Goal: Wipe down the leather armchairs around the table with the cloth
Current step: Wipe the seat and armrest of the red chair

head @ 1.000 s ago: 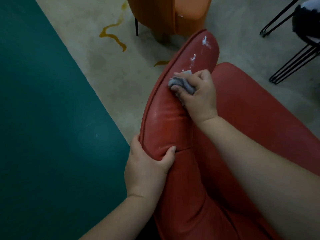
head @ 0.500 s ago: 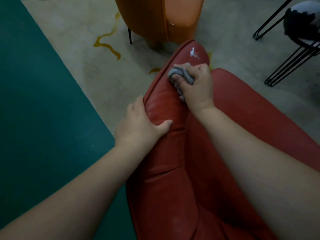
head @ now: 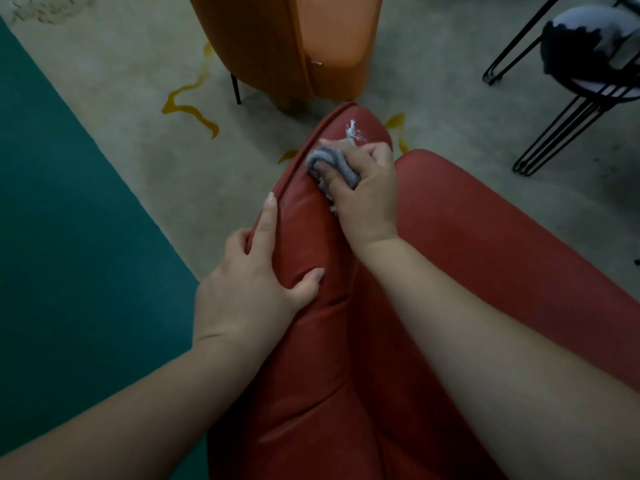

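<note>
A red leather armchair (head: pixel 485 244) fills the lower right of the head view, its armrest (head: pixel 311 230) running up the middle. My right hand (head: pixel 367 192) presses a crumpled grey cloth (head: pixel 332 164) onto the armrest near its far end. A white foam smear (head: pixel 352 131) lies on the leather just beyond the cloth. My left hand (head: pixel 256 289) clasps the armrest's outer edge nearer to me, thumb on top, fingers over the seam.
An orange armchair (head: pixel 294 43) stands just beyond the red one. A black wire-legged stool (head: pixel 581 64) stands at the upper right. The floor has a beige carpet (head: pixel 138 98) with yellow squiggles and a teal area (head: pixel 62 237) on the left.
My right hand has wiped the cloth farther along the armrest and the white smears have shrunk to one. My left hand has slid forward along the armrest's edge.
</note>
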Demonstrator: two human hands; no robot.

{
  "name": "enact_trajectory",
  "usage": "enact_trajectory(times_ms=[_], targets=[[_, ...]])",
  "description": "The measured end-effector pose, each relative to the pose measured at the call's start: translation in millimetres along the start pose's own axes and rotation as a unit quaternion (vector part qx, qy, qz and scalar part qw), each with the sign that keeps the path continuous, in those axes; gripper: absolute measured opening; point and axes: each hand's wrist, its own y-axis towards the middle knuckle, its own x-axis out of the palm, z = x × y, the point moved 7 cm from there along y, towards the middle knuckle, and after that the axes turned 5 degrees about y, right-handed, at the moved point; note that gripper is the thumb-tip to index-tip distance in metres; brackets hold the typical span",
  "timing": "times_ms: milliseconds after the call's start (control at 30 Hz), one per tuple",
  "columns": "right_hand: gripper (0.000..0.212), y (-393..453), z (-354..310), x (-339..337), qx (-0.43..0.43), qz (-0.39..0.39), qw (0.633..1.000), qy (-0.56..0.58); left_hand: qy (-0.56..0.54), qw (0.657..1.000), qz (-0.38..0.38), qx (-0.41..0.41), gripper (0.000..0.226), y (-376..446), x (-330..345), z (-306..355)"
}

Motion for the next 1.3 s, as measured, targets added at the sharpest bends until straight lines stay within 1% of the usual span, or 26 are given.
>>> enact_trajectory(times_ms=[67,133,200,267,367,433,500,633,700,733,800,833,867,900,933,1000,1033,1067,1167,1300], targets=[[0.034,-23.8,-0.5,1.1,-0.015,-0.003,1.000,0.020,0.003,1.000,-0.006,0.000,0.100,0.1,0.2,0.6],[0.036,-58.9,-4.6,0.6,-0.043,-0.022,0.999,0.025,0.003,1.000,-0.012,0.003,0.100,-0.1,0.5,1.7],[0.036,-72.7,-6.9,1.0,-0.051,-0.036,0.998,0.022,0.007,1.000,-0.015,0.002,0.101,0.6,0.1,2.2],[0.033,-55.7,-11.5,4.9,-0.067,-0.044,0.997,-0.017,0.016,1.000,-0.016,-0.005,0.101,0.9,-0.4,1.4],[0.030,-11.2,-17.6,8.3,-0.098,-0.021,0.992,-0.077,0.026,0.999,-0.017,-0.008,0.100,1.3,-0.5,3.0],[0.030,4.7,-14.7,7.3,-0.084,0.000,0.993,-0.080,0.026,0.999,-0.020,-0.008,0.100,1.2,-0.2,3.0],[0.033,-6.0,-12.2,5.7,-0.072,0.000,0.996,-0.057,0.024,0.999,-0.025,-0.010,0.101,1.3,0.0,2.8],[0.042,-48.8,-3.0,-1.6,-0.039,-0.055,0.998,0.015,0.031,0.999,-0.032,-0.013,0.102,1.5,-0.9,4.0],[0.038,-39.9,-0.3,-3.1,-0.017,-0.071,0.996,0.042,0.036,0.999,-0.034,-0.019,0.102,1.9,-1.7,3.9],[0.034,-26.1,0.6,-5.8,0.000,-0.049,0.997,0.057,0.038,0.998,-0.037,-0.023,0.102,2.0,-2.0,3.6],[0.026,11.9,3.7,-18.3,0.034,0.054,0.996,0.062,0.040,0.998,-0.038,-0.025,0.102,0.8,-3.4,4.5],[0.023,31.7,4.2,-24.5,0.038,0.102,0.993,0.050,0.040,0.998,-0.039,-0.024,0.102,0.3,-4.1,5.5],[0.024,50.9,3.4,-27.2,0.030,0.128,0.991,0.026,0.040,0.998,-0.040,-0.023,0.102,0.2,-4.0,6.2],[0.024,67.4,2.2,-25.0,0.015,0.127,0.992,-0.008,0.040,0.998,-0.041,-0.024,0.102,0.5,-3.7,5.7],[0.024,78.4,0.4,-18.2,-0.004,0.104,0.993,-0.056,0.041,0.998,-0.042,-0.026,0.102,0.8,-3.0,4.9],[0.029,83.5,-1.2,2.0,-0.054,0.013,0.991,-0.123,0.043,0.998,-0.043,-0.026,0.102,0.8,-2.0,5.1],[0.033,81.0,1.7,8.7,-0.073,-0.019,0.989,-0.125,0.044,0.998,-0.042,-0.026,0.102,1.1,-2.5,5.4],[0.034,78.1,4.5,10.7,-0.082,-0.034,0.990,-0.114,0.045,0.998,-0.041,-0.026,0.102,1.4,-3.2,5.4],[0.034,69.9,8.8,7.2,-0.081,-0.030,0.992,-0.087,0.039,0.998,-0.042,-0.025,0.102,0.4,-3.2,5.3],[0.033,48.4,4.9,4.0,-0.080,0.014,0.994,-0.074,0.044,0.998,-0.043,-0.023,0.103,1.5,-2.7,6.0]])
